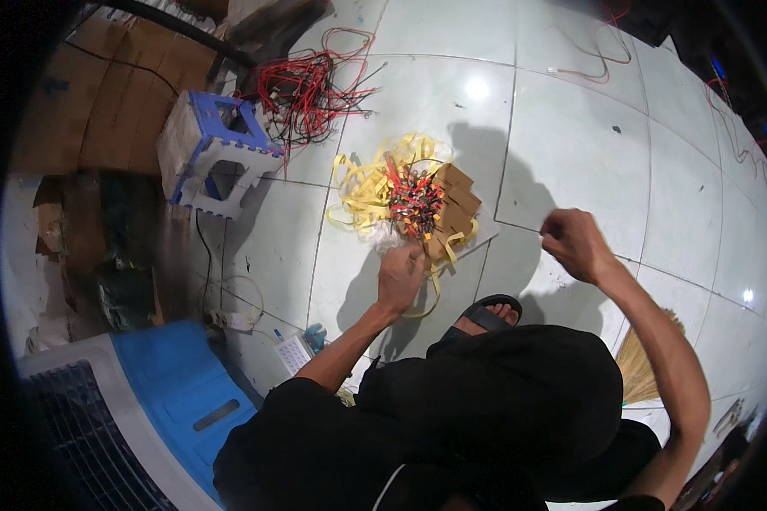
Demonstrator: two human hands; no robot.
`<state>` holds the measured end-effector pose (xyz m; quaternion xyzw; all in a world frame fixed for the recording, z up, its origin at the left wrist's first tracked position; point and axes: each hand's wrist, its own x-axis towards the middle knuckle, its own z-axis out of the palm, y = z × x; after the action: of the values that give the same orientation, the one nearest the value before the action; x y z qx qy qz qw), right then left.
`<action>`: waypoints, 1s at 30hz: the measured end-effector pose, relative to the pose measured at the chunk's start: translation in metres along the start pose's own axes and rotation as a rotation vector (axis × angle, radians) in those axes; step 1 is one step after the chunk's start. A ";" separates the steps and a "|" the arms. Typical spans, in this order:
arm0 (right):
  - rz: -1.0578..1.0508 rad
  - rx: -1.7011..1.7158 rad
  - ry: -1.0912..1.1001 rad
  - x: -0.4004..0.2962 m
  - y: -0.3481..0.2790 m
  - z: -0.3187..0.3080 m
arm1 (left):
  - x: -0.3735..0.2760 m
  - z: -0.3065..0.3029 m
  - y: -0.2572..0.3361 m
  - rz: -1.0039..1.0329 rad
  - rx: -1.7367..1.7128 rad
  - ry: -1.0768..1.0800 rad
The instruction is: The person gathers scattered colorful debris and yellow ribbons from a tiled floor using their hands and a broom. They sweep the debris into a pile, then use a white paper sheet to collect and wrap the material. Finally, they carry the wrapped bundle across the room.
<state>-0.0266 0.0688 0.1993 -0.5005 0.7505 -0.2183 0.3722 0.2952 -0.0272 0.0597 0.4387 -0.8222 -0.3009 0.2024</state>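
Before me on the tiled floor lies a bundle of short red and black wires [415,201] with small orange tips. Brown cardboard pieces [455,214] lie against its right side, and a tangle of yellow strapping [367,191] spreads to its left. My left hand [401,276] is at the bundle's near edge with its fingers bent together; whether a wire is pinched there is too small to tell. Off to the right, above the bare tiles, my right hand [574,243] is raised with curled fingers. Its fingertips are blurred, so anything between them cannot be made out.
A blue and white folding stool [220,150] stands at the left, beside a heap of red and black cables [313,96]. An air cooler with a blue panel [179,383] fills the lower left. A straw broom [639,358] lies beside my right arm.
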 end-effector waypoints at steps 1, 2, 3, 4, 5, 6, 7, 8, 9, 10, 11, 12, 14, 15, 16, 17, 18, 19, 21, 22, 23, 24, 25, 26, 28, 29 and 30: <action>-0.053 0.032 0.014 0.019 0.006 0.020 | 0.001 -0.001 -0.002 -0.024 -0.013 0.013; -0.032 0.049 0.019 0.036 0.007 0.040 | 0.004 -0.001 -0.005 -0.046 -0.027 0.024; -0.023 0.069 0.018 0.055 0.007 0.061 | 0.005 -0.005 -0.009 -0.074 -0.032 0.044; 0.027 0.079 0.014 0.073 0.008 0.081 | 0.010 -0.013 -0.007 -0.108 -0.037 0.044; 0.076 0.093 0.006 0.088 0.008 0.102 | 0.014 -0.017 -0.013 -0.097 -0.017 0.089; 0.083 0.135 0.000 0.098 0.005 0.121 | 0.021 -0.022 -0.023 -0.085 0.012 0.133; 0.086 0.181 -0.007 0.106 -0.001 0.137 | 0.027 -0.029 -0.033 -0.073 0.047 0.179; 0.093 0.226 -0.010 0.112 -0.007 0.147 | 0.030 -0.032 -0.048 -0.051 0.121 0.245; 0.080 0.244 0.032 0.114 -0.011 0.156 | 0.036 -0.039 -0.059 -0.098 0.123 0.273; 0.075 0.253 0.081 0.113 -0.014 0.160 | 0.044 -0.044 -0.068 -0.142 0.112 0.298; 0.072 0.263 0.134 0.114 -0.015 0.163 | 0.055 -0.048 -0.077 -0.180 0.098 0.321; 0.086 0.240 0.141 0.115 -0.006 0.159 | 0.064 -0.049 -0.091 -0.206 0.119 0.354; 0.096 0.226 0.287 0.109 0.025 0.147 | 0.086 -0.049 -0.123 -0.251 0.152 0.413; 0.103 0.216 0.368 0.105 0.041 0.139 | 0.102 -0.049 -0.133 -0.289 0.114 0.408; 0.167 0.150 0.360 0.098 0.055 0.133 | 0.116 -0.052 -0.142 -0.329 0.081 0.402; 0.232 0.085 0.351 0.090 0.068 0.128 | 0.130 -0.056 -0.149 -0.369 0.050 0.396; 0.298 0.019 0.344 0.083 0.078 0.126 | 0.146 -0.057 -0.156 -0.383 -0.020 0.338; 0.352 0.038 0.312 0.077 0.084 0.133 | 0.159 -0.061 -0.161 -0.402 -0.082 0.277; 0.469 0.072 0.250 0.070 0.102 0.156 | 0.180 -0.059 -0.156 -0.430 -0.104 0.072; 0.497 0.230 0.229 0.067 0.118 0.171 | 0.195 -0.057 -0.133 -0.428 -0.070 -0.082; 0.588 0.418 0.219 0.061 0.097 0.174 | 0.201 -0.061 -0.114 -0.441 -0.024 -0.225; 0.646 0.553 0.269 0.060 0.085 0.180 | 0.210 -0.063 -0.097 -0.431 0.042 -0.365; 0.696 0.693 0.308 0.060 0.073 0.187 | 0.210 -0.062 -0.101 -0.375 0.124 -0.379; 0.709 0.783 0.352 0.061 0.062 0.195 | 0.210 -0.061 -0.107 -0.318 0.205 -0.392; 0.734 0.958 0.464 0.064 0.053 0.205 | 0.210 -0.059 -0.102 -0.231 0.299 -0.408; 0.730 1.031 0.447 0.063 0.055 0.209 | 0.211 -0.057 -0.103 -0.241 0.281 -0.422; 0.723 1.107 0.425 0.065 0.055 0.215 | 0.212 -0.057 -0.104 -0.254 0.268 -0.434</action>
<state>0.0935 0.0414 0.0040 0.0980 0.7051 -0.5245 0.4671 0.2788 -0.2696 0.0464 0.4862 -0.8173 -0.2994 -0.0772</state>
